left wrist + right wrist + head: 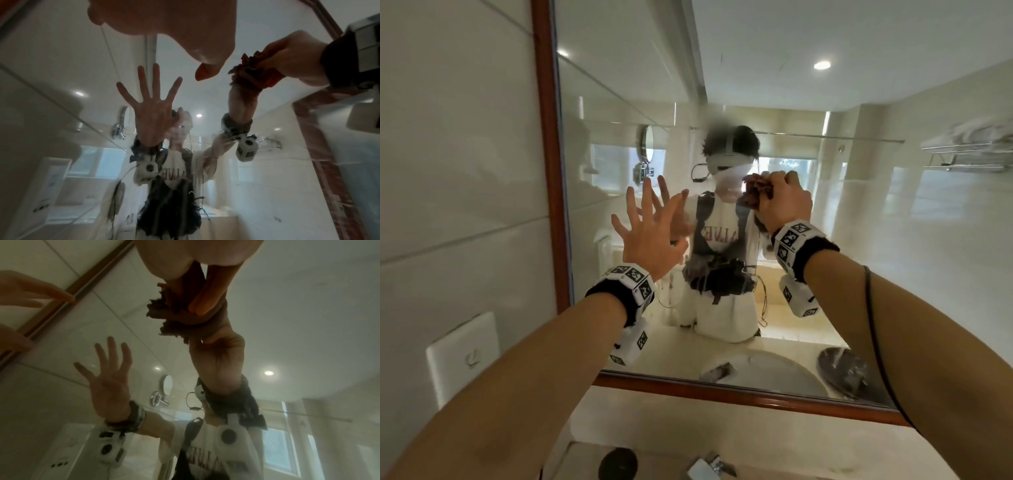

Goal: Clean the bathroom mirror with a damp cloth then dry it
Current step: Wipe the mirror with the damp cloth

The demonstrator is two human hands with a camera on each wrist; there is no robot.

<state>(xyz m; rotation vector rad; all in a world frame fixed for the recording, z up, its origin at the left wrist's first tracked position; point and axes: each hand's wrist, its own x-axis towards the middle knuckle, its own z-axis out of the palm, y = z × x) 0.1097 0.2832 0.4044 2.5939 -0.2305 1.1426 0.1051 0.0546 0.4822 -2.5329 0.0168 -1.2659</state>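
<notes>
Against the mirror glass (859, 240), at the height of the reflected head, the right hand (786, 200) clamps a bunched brown cloth (755, 192), wad facing the pane; uncleaned glass lies all around. The left hand (650, 236), fingers spread, hovers beside it, empty.

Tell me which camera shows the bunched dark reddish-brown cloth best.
The right wrist view: the bunched dark reddish-brown cloth fills the middle, gripped by the right hand at the mirror glass. The head view shows only an edge beyond the knuckles; the left wrist view shows it smaller, off to the side.
</notes>
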